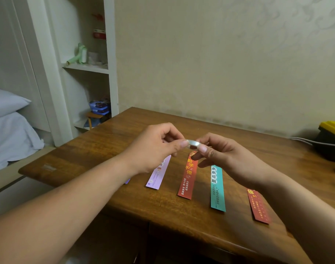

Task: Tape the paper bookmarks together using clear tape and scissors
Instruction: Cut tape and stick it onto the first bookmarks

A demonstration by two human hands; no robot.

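A small roll of clear tape (194, 143) is held in the air above the wooden desk (124, 134). My left hand (155, 147) pinches its left side and my right hand (218, 155) pinches its right side with thumb and fingers. Below them several paper bookmarks lie side by side on the desk: a lilac one (159, 175), an orange-red one (188, 178), a teal one (217, 189) and a dark red one (258, 206). A sliver of another purple bookmark (127, 181) shows under my left forearm. No scissors are in view.
A black box with a yellow lid (330, 138) and a grey cable (304, 141) sit at the desk's far right. The wall stands right behind the desk. White shelves (88, 67) with small items and a bed with pillows (8, 119) lie to the left.
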